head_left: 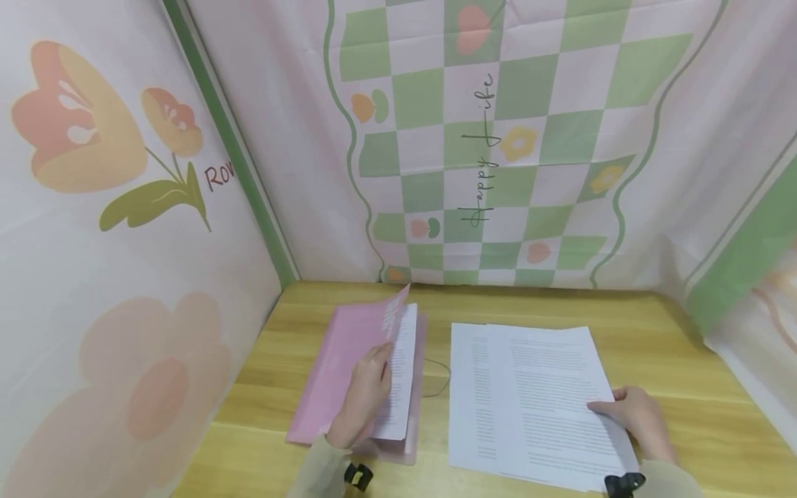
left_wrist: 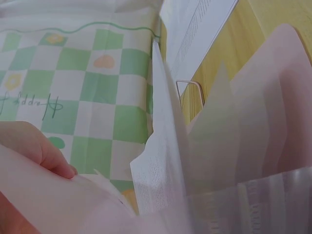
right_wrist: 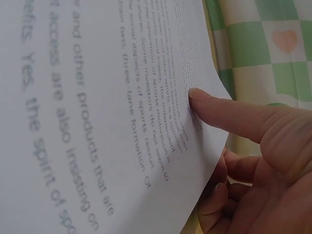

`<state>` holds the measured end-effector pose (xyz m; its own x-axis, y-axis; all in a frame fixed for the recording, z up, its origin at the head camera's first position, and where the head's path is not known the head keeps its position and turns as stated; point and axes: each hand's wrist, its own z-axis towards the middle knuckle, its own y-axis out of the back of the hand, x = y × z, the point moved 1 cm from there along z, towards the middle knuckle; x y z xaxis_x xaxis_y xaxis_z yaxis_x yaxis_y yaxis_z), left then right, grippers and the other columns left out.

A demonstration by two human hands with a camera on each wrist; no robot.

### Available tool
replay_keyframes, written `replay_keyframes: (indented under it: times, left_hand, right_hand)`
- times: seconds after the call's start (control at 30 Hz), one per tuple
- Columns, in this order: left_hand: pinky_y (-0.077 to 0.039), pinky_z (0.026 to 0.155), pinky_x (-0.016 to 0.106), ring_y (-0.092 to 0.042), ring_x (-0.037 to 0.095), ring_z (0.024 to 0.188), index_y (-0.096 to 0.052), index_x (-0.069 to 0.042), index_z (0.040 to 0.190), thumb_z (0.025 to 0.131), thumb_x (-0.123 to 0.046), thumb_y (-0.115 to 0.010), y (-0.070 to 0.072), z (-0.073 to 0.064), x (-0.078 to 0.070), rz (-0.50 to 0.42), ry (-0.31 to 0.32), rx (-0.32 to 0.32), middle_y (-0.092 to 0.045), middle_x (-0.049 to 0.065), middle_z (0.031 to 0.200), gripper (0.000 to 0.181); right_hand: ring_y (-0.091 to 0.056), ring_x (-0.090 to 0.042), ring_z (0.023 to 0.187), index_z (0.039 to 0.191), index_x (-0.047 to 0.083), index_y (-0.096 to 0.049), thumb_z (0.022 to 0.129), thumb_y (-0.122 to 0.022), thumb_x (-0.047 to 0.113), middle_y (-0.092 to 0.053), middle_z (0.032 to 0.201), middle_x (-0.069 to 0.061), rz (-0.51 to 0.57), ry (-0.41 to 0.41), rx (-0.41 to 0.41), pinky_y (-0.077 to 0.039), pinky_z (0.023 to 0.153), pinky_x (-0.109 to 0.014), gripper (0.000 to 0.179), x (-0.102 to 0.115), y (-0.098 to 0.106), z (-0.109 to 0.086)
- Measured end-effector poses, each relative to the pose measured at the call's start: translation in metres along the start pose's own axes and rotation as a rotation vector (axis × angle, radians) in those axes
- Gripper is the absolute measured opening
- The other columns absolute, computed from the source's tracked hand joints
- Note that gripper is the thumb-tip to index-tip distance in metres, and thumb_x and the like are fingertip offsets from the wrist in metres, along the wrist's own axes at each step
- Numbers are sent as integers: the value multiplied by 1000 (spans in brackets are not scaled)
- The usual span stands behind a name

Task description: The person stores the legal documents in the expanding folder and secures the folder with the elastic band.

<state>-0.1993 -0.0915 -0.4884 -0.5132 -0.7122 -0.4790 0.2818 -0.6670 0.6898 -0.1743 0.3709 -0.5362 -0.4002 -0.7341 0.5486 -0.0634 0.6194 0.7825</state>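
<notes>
pink folder (head_left: 339, 360) lies on the left part of the wooden table (head_left: 672, 339), with its cover lifted at the right side, so it is partly opened. between this cover and the back one can see white printed sheets (head_left: 403, 387). to the right, apart from the folder, lie loose pages (head_left: 554, 387), at least two, one shifted over the other, so that their left edges do not agree. a thin loop (head_left: 450, 377) rests between the folder and these pages.

the left hand (head_left: 369, 384) pinches the free edge of the folder cover and holds it up. the right hand (head_left: 641, 415) has the right edge of the loose pages between the thumb, which lies on top near the print, and the fingers, which are bent below; the gap is hardly more than the paper. how many pages are in this pinch, i cannot tell.

about progress, i judge that the work is somewhere in the middle: the folder is opened and has paper within, while the loose pages are outside and not made even. what is left may be to order these pages and to close the cover. whether paper goes in or comes out, i cannot say.
</notes>
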Motion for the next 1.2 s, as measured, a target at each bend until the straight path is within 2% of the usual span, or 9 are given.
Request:
replay_keyframes:
  times: [0.23, 0.5, 0.8, 1.07, 1.2]
  left_hand:
    - [-63, 78, 35, -72, 36, 97, -65, 12, 118, 86, 11, -58, 0, 0, 1, 15, -18, -26, -70, 28, 110, 33]
    - [-63, 78, 34, -72, 35, 96, -65, 12, 117, 86, 11, -58, 1, 0, 0, 20, -15, -21, -70, 28, 110, 32]
    - [-63, 78, 35, -72, 35, 97, -65, 11, 118, 86, 10, -58, 3, 0, 0, 25, -21, -25, -70, 27, 111, 33]
    - [-63, 80, 36, -72, 36, 99, -65, 11, 118, 85, 11, -58, 2, 0, 2, 29, -17, -25, -70, 28, 112, 34]
    - [-63, 81, 36, -71, 36, 100, -65, 11, 118, 85, 10, -58, 2, 0, 2, 31, -18, -24, -70, 28, 113, 34]
  right_hand:
    - [-59, -32, 84, 108, -19, -57, 78, -76, 34, -62, 100, -34, 5, -34, 40, -43, 63, -30, 64, 0, 0, 0]
    - [-60, -39, 92, 114, -20, -53, 81, -74, 25, -59, 106, -38, 39, -11, 35, -49, 76, -47, 59, 0, 0, -1]
    - [-59, -38, 89, 110, -19, -54, 83, -69, 17, -59, 105, -38, 7, 26, 0, -47, 70, -40, 48, 6, 4, -3]
    - [-61, -40, 89, 113, -19, -53, 78, -76, 28, -60, 106, -38, 16, 19, -10, -47, 70, -41, 64, 10, 1, -7]
    - [-61, -40, 88, 110, -18, -55, 78, -76, 27, -61, 105, -37, 15, 22, -27, -45, 68, -38, 59, 11, -1, -9]
